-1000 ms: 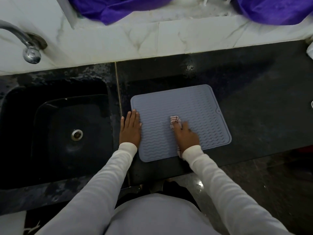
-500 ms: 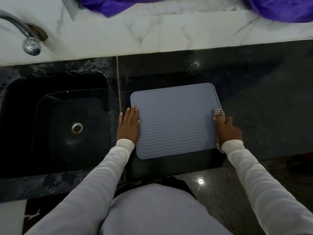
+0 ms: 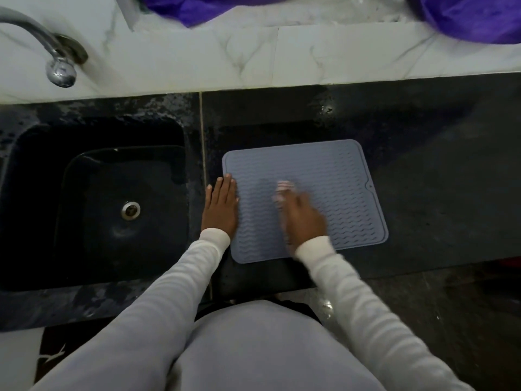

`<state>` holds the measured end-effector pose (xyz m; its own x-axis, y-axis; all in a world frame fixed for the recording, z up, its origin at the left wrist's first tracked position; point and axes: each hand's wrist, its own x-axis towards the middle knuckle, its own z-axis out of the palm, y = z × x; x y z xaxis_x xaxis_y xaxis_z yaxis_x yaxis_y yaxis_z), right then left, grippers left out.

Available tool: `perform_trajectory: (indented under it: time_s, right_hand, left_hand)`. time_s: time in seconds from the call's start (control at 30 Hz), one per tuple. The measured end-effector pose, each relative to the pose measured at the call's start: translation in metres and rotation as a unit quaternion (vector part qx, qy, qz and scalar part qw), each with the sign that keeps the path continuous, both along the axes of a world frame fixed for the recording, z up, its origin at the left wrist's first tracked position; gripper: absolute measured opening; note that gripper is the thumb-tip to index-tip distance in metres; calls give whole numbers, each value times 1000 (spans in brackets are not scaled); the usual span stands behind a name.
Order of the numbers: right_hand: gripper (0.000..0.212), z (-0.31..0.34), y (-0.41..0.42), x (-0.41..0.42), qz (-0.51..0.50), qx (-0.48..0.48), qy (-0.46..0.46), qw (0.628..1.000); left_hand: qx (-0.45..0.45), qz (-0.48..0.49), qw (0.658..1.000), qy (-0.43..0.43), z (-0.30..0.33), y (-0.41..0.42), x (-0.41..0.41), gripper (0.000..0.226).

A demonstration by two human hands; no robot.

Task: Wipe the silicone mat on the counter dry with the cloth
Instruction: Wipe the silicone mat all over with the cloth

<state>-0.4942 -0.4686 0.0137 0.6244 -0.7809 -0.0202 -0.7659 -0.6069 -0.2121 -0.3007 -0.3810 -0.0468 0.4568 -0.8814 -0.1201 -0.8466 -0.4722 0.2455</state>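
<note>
Across the bottom of the frame, two pale sleeves reach up toward the middle. Just above them, the left hand (image 3: pixel 220 208) lies flat, fingers straight and close together, on the left edge of the grey mat (image 3: pixel 332 176). To its right, the right hand (image 3: pixel 306 220) is blurred; it presses a red-and-white cloth (image 3: pixel 284 187) onto the mat's middle, fingers curled over it. The mat lies flat on the dark counter (image 3: pixel 437 179), centre frame. Left of it sits a black sink (image 3: pixel 93 193). Farther up, a metal tap (image 3: pixel 60 70) juts from the marble ledge (image 3: pixel 310 55), with purple fabric (image 3: pixel 473 15) along the top edge.
</note>
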Motion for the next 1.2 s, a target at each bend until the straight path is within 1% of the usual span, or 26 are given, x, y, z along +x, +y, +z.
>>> perform_trajectory:
  time_s: [0.03, 0.1, 0.17, 0.23, 0.3, 0.33, 0.37, 0.4, 0.5, 0.57, 0.63, 0.7, 0.77, 0.87, 0.97, 1.07, 1.13, 1.2]
  right_hand:
    - [44, -7, 18, 19, 29, -15, 20, 999]
    - [46, -18, 46, 45, 95, -14, 67, 993]
    - [52, -23, 54, 44, 127, -15, 85, 988]
    - [79, -22, 44, 26, 112, 3, 94, 989]
    - [109, -16, 31, 8, 105, 43, 109, 988]
    - [119, -14, 24, -1, 96, 40, 117, 988]
    - [123, -11, 19, -8, 82, 34, 128, 988]
    - [119, -8, 13, -14, 62, 27, 136, 988]
    - [82, -9, -16, -38, -13, 31, 124, 992]
    - [63, -13, -39, -60, -58, 36, 119, 991]
    - [50, -16, -61, -80, -102, 48, 107, 988]
    - [42, -14, -78, -97, -138, 66, 100, 983]
    - [39, -12, -91, -111, -158, 68, 106, 979]
    - [44, -10, -103, -126, -160, 46, 131, 977]
    - [45, -8, -109, -131, -178, 70, 134, 972]
    - [45, -6, -112, -130, -217, 87, 119, 965]
    - [41, -6, -109, -123, -192, 58, 126, 972]
    - [40, -1, -99, -104, -150, 28, 94, 984]
  left_hand:
    - [3, -2, 1000, -1, -1, 0, 1, 57]
    - [14, -11, 1000, -14, -3, 0, 2, 63]
    - [16, -10, 1000, -23, -4, 1, 2, 64]
    - [11, -2, 1000, -15, -4, 1, 2, 58]
    - [5, 3, 1000, -4, -4, 1, 2, 55]
    - [2, 3, 1000, -1, -4, 0, 2, 55]
    - [-1, 3, 1000, -1, -4, 0, 2, 54]
    - [-2, 4, 1000, -2, -5, 0, 2, 54]
    - [-7, 4, 1000, -6, -5, 1, 1, 53]
    - [-10, 4, 1000, -6, -5, 1, 1, 53]
    - [-10, 7, 1000, -5, -4, 2, 1, 53]
    - [-12, 9, 1000, -3, -4, 2, 1, 53]
    - [-11, 9, 1000, -1, -3, 2, 1, 53]
    - [-14, 10, 1000, -2, -3, 2, 1, 53]
    - [-13, 11, 1000, -3, -4, 2, 1, 53]
    - [-12, 14, 1000, -7, -3, 3, 0, 54]
    - [-9, 16, 1000, -14, -3, 3, 0, 54]
    - [-8, 16, 1000, -14, -2, 1, 0, 54]
